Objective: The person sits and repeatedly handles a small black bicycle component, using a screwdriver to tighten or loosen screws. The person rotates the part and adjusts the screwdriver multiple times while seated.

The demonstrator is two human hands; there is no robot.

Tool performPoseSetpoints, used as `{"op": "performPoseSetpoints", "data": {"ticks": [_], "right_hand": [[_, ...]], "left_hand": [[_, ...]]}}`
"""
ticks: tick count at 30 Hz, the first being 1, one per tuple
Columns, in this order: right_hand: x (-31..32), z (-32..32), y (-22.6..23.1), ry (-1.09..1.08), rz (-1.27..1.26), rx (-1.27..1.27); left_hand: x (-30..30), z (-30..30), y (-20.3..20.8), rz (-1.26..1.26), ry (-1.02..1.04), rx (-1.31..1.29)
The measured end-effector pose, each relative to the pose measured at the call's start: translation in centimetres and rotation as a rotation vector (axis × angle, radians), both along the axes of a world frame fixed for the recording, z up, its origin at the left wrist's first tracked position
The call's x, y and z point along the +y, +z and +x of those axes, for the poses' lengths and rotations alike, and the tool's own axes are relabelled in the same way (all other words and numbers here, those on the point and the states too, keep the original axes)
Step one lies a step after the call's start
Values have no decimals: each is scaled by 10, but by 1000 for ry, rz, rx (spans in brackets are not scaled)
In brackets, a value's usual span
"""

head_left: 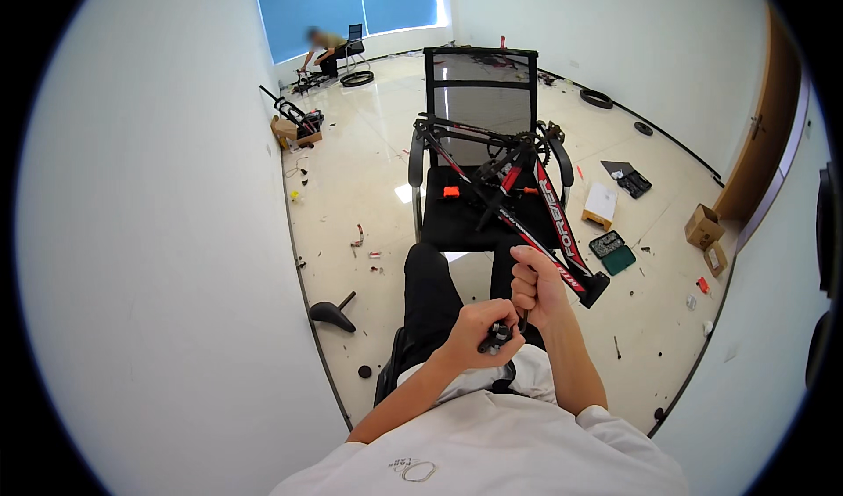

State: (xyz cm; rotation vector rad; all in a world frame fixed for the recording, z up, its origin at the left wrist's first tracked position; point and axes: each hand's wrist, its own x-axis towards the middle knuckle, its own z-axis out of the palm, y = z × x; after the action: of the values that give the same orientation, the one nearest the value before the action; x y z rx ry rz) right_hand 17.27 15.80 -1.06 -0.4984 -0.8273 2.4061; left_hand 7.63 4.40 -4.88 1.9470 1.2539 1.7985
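Black part (495,338) — just one — fills the left fingers (504,310) (right fingers (524,287) curled closed, any hold unclear).

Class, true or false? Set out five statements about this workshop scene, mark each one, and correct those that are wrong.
1. A black, red and white bicycle frame rests on the chair facing the person. True.
2. The person's left hand is empty. False: it holds a small black part.
3. A black saddle lies on the floor to the person's left. True.
4. The green case on the floor is closed. False: the green case lies open.
5. The other person is beside the brown door. False: the other person is at the far end, near the blue-covered window.
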Motion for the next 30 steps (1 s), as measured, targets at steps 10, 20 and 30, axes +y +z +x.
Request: {"op": "performPoseSetpoints", "data": {"ticks": [10,20,30], "right_hand": [[-2,-3,-4,-28,76,28],[-7,-18,-27,-356,559,-100],[13,-12,-16,-322,349,-93]], "left_hand": [[0,5,5,167,148,24],[21,-10,-38,-447,37,-369],[18,-11,-35,-317,106,-208]]}}
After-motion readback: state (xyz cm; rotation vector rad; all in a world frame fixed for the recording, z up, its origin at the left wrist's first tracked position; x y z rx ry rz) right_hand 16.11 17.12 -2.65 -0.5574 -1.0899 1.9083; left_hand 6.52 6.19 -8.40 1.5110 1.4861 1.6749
